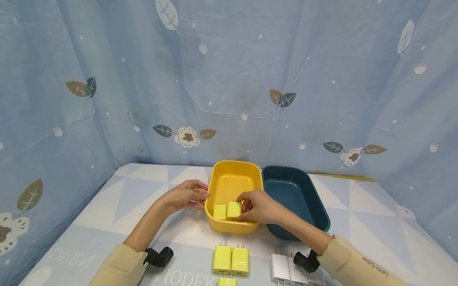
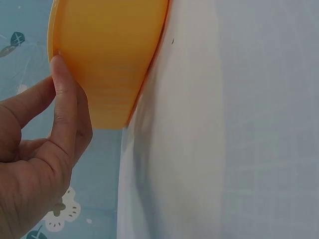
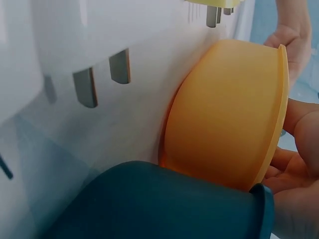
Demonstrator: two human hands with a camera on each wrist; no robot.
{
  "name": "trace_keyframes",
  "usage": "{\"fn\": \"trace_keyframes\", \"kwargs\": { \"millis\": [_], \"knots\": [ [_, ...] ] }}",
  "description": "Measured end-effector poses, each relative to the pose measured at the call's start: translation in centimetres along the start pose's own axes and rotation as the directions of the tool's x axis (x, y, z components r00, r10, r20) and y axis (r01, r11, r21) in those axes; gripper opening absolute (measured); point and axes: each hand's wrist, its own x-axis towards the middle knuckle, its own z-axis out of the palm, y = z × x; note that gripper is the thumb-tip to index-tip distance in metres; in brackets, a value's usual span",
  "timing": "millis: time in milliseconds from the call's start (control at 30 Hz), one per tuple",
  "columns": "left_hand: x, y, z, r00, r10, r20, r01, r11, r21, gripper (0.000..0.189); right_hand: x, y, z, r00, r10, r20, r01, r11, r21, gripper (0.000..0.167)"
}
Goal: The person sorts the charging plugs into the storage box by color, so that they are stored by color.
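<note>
My right hand (image 1: pixel 259 207) reaches over the near right rim of a yellow plastic bin (image 1: pixel 234 180), pinching a yellow plug-in charger (image 1: pixel 234 210) between thumb and fingers. Beside that charger, another yellow charger (image 1: pixel 220 212) stands in the near left corner with its prongs up. At the bin's left side, my left hand (image 1: pixel 187 195) pinches the rim. The left wrist view shows those fingertips against the bin's outer wall (image 2: pixel 112 59). In the right wrist view, the right hand (image 3: pixel 299 164) is partly hidden behind the bin's rim.
A dark teal bin (image 1: pixel 286 194) stands right against the yellow one, beneath my right forearm. In front lie three yellow chargers (image 1: pixel 222 259), one cut off by the frame. Several white chargers (image 1: pixel 280 268) lie near my right wrist. A patterned blue curtain (image 1: pixel 229 79) hangs behind the table.
</note>
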Motion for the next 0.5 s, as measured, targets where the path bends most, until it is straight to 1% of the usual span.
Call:
{"fn": "trace_keyframes", "kwargs": {
  "millis": [233, 500],
  "knots": [
    [0.01, -0.18, -0.09, 1.0, 0.005, 0.003, -0.005, 1.0, -0.014, 0.034, 0.34, -0.09, 0.43, 1.0, -0.008, -0.003, 0.008, 1.0, -0.023, 0.043],
    [0.06, -0.12, -0.01, 1.0, 0.004, -0.012, -0.004, 1.0, 0.013, 0.035, 0.23, -0.41, 0.72, 1.0, 0.023, -0.013, -0.024, 0.999, -0.032, 0.045]
  ]
}}
